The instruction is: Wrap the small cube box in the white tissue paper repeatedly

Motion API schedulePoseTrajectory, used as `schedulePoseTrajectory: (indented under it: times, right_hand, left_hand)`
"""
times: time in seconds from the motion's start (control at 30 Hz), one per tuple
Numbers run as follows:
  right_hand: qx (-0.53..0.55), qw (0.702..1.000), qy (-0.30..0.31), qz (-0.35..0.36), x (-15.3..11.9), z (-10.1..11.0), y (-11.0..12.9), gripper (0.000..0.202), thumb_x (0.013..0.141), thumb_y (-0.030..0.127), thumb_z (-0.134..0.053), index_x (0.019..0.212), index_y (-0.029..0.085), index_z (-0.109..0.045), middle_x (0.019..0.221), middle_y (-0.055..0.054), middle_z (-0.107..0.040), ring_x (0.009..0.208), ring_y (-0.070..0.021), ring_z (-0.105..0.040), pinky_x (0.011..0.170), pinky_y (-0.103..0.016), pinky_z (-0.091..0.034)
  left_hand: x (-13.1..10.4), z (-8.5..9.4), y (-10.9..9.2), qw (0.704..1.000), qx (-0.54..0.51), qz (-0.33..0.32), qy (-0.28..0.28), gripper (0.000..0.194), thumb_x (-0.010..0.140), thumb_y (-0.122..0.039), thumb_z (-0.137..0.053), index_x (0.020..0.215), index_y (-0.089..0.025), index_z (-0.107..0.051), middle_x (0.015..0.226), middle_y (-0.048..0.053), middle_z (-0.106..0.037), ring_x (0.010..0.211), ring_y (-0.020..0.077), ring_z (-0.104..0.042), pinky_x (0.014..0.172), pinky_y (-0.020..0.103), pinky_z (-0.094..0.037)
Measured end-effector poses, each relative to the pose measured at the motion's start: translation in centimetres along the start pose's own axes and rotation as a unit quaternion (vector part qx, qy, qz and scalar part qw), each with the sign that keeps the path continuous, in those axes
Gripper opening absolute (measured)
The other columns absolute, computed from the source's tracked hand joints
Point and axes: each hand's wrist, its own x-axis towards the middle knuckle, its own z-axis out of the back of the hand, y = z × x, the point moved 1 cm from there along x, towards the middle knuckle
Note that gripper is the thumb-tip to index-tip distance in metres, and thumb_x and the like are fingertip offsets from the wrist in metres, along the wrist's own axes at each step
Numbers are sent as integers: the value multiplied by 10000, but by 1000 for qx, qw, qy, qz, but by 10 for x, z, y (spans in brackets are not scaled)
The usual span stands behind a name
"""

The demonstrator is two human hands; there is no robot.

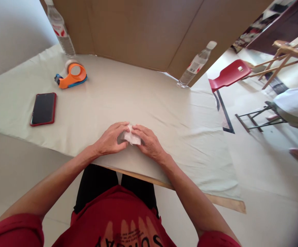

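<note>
A small crumpled white tissue [133,136] lies between my two hands, close to the table's front edge. From the left, my left hand [113,138] curves round it, thumb and fingers closed at its edge. My right hand [149,141] grips its other side, with the fingertips at the top and the thumb below. Part of the tissue is hidden under the fingers. Both forearms come in from the lower corners, and the hands rest at or just above the pale cloth [107,99].
A phone [44,109] in a red case and an orange tape dispenser [73,75] lie at the left. Water bottles [61,32] [196,65] stand before a cardboard panel [138,31]. Beyond the table's right edge are a red chair [231,74] and a seated person [297,106].
</note>
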Motion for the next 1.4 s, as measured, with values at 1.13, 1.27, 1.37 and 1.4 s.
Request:
schedulePoseTrajectory:
  times: [1.13,1.27,1.37,1.4]
  right_hand:
    - [66,965,-124,-223,17,5,-9,453,840,495,-691,1202,229,-635,1080,-83,-706,862,-214,-622,893,-403,-488]
    - [31,977,-101,-183,17,3,-3,272,939,445,-586,1032,223,-711,1018,-91,-746,871,-226,-664,894,-403,-489]
    - [48,985,-64,-154,20,1,-2,313,992,406,-489,1063,229,-737,1073,-99,-754,1017,-248,-670,954,-409,-492]
    - [60,986,-50,-149,21,0,-2,330,1002,399,-465,1077,237,-742,1084,-95,-755,1045,-248,-665,970,-408,-492]
  left_hand:
    - [22,1,-2,981,-127,146,-16,263,770,-339,-661,970,-173,-705,886,24,-680,655,110,-559,635,246,-490]
    - [21,0,3,978,-160,133,-2,285,800,-340,-654,1023,-177,-723,928,35,-696,687,114,-568,634,239,-478]
    - [21,1,6,979,-161,124,12,291,804,-343,-663,1032,-176,-734,885,26,-687,689,116,-559,642,243,-471]
    - [21,1,7,979,-161,121,17,290,805,-340,-663,1034,-177,-735,881,26,-686,691,117,-557,645,244,-471]
